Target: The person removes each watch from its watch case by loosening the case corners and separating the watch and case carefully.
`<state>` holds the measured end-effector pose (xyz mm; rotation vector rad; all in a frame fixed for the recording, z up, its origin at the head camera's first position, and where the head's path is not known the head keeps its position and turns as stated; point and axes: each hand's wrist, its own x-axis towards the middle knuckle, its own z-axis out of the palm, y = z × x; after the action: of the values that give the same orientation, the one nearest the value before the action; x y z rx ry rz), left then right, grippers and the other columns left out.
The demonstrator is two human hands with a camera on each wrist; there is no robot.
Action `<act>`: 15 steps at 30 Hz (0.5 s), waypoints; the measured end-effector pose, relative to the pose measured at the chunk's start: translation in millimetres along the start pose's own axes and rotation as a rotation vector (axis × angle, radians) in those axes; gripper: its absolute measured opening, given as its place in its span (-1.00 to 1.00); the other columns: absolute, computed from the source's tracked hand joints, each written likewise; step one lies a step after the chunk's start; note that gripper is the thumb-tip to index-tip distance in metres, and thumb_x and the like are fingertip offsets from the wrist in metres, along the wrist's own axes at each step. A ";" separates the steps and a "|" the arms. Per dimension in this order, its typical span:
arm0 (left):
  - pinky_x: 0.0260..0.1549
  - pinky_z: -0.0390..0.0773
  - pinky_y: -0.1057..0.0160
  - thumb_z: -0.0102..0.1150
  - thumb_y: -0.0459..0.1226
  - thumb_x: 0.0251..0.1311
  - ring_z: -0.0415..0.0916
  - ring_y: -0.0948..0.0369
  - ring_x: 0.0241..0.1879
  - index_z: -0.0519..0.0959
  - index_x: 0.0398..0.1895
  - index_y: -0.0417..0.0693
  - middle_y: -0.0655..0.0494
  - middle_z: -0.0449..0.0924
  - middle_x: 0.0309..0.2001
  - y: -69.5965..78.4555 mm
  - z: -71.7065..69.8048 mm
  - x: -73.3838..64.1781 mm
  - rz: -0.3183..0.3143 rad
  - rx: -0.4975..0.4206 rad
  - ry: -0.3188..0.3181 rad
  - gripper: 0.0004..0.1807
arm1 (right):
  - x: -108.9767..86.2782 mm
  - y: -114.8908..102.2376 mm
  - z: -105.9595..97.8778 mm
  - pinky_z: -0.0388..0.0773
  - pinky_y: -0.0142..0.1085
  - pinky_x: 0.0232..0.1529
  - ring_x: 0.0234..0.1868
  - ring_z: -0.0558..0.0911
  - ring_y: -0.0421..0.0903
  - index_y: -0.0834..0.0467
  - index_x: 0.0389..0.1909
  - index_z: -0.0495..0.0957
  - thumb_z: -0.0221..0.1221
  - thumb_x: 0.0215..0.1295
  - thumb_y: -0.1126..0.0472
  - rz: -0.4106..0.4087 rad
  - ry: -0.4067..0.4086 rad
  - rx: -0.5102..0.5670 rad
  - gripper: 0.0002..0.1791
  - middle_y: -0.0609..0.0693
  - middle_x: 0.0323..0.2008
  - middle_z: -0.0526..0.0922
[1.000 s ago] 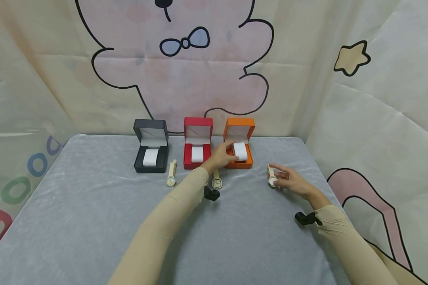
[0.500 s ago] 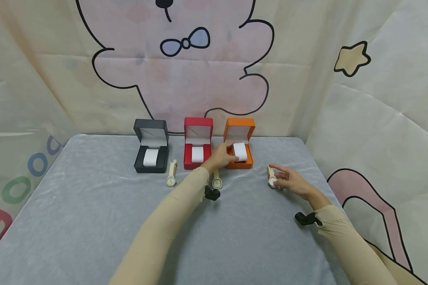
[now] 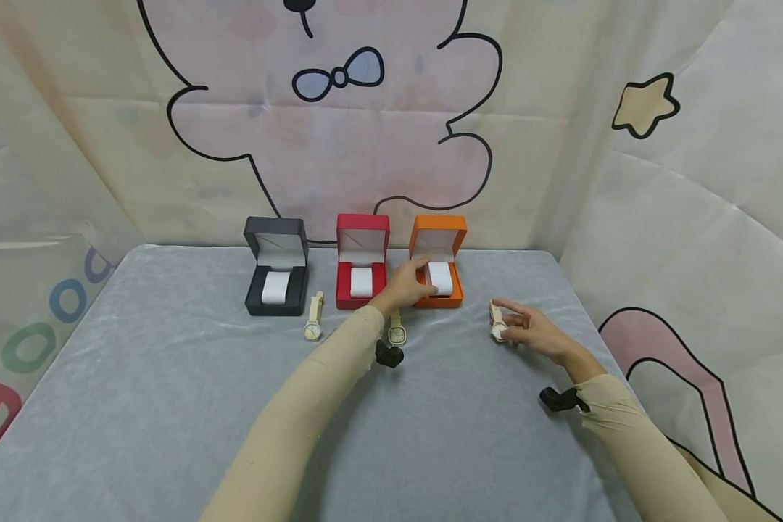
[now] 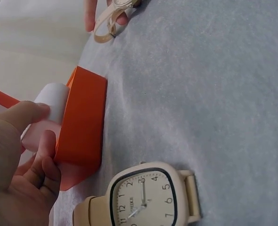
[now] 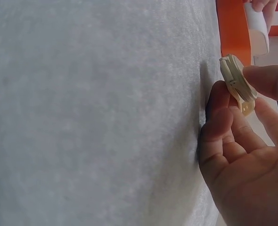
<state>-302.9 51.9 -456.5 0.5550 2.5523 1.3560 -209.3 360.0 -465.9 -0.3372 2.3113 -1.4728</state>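
Note:
My left hand [image 3: 404,285] reaches into the open orange watch box [image 3: 457,290] and pinches its white watch cushion [image 4: 55,100] between thumb and fingers. In the left wrist view the cushion's near end is partly covered by that thumb and the curled fingers. Over to the right, my right hand [image 3: 540,335] holds a cream wristwatch [image 3: 497,324] with a round dial. Thumb and fingers grip the watch case edge-on in the right wrist view, and its strap hangs below. Beneath my left forearm lies a second cream wristwatch [image 4: 143,200], with a squarish dial.
An open red watch box [image 3: 343,283] and an open black watch box [image 3: 254,293] stand left of the orange one, each with a white cushion. A third cream wristwatch [image 3: 313,319] lies in front of them. Grey cloth [image 3: 170,406] covers the table.

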 end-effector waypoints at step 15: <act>0.49 0.26 0.04 0.38 -0.22 0.24 0.25 0.05 0.44 0.25 0.55 0.02 -0.04 0.29 0.50 2.0 0.7 -2.4 -0.024 0.020 -0.003 -0.18 | 1.0 0.9 1.4 0.57 -0.45 -0.01 0.15 0.57 -0.25 0.21 0.55 0.17 0.29 0.33 0.29 -0.040 -0.021 -0.099 -0.19 0.45 0.36 0.40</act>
<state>-300.0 52.5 -455.3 0.5278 2.5642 1.3222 -209.6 358.9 -467.4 -0.4263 2.3788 -1.3688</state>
